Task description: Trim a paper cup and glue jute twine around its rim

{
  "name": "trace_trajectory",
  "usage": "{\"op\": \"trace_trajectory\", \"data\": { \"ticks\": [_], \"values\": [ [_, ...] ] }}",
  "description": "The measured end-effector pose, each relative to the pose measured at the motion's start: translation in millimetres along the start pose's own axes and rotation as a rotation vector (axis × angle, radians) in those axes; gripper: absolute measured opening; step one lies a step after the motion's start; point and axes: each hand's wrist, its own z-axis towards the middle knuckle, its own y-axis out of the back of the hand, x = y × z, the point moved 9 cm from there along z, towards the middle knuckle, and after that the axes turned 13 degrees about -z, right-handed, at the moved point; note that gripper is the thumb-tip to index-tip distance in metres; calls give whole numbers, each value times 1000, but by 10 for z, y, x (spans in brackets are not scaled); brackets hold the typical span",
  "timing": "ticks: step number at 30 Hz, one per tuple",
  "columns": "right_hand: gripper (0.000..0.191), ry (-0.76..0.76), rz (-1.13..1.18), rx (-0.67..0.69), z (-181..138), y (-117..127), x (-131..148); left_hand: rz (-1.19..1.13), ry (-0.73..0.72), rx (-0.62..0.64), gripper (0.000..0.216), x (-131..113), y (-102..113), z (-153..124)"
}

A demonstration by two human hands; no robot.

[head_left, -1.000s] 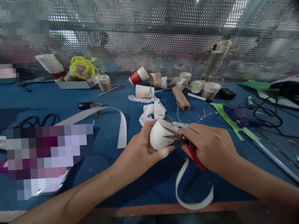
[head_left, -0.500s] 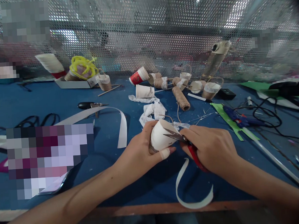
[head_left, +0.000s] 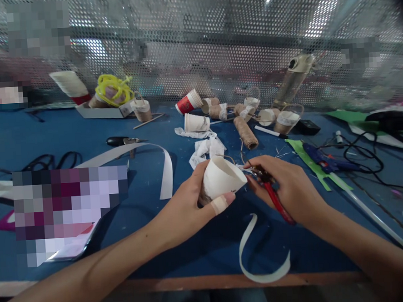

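My left hand (head_left: pixel 191 199) is closed around a white paper cup (head_left: pixel 220 179), with tape on the thumb. The cup tilts to the right, and twine-like wrapping shows at its lower left. Red-handled scissors (head_left: pixel 278 203) are in my right hand (head_left: pixel 288 177), just right of the cup's rim and partly hidden by the fingers. Below the hands a curled white paper strip (head_left: pixel 243 253) lies near the table's front edge. White lacy ribbon (head_left: pixel 206 149) lies bunched behind the cup.
Behind stand small twine-wrapped cup baskets (head_left: pixel 286 120), a twine spool (head_left: pixel 245 132) and paper cups (head_left: pixel 196 123). A blue glue gun (head_left: pixel 320 157) with cable lies right. Left are a long white strip (head_left: pixel 119 152), black-handled pliers (head_left: pixel 119 141) and a blurred-out phone-like item (head_left: pixel 80 240).
The scissors have moved right, off the cup's side where their blades were spread over the rim. My right hand has shifted with them. The left hand still grips the cup.
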Motion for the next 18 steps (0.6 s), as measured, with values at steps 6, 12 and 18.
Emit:
{"op": "trace_trajectory", "data": {
  "ticks": [6, 12, 18],
  "values": [
    [16, 166, -62, 36, -21, -37, 132, -140, 8, 7, 57, 30, -3, 29],
    [13, 196, -127, 41, -38, -74, 154, -56, 0, -14, 57, 15, 17, 49],
    [12, 221, -162, 41, -45, -80, 166, 1, -34, -46, 55, 28, 46, 39]
  ]
}}
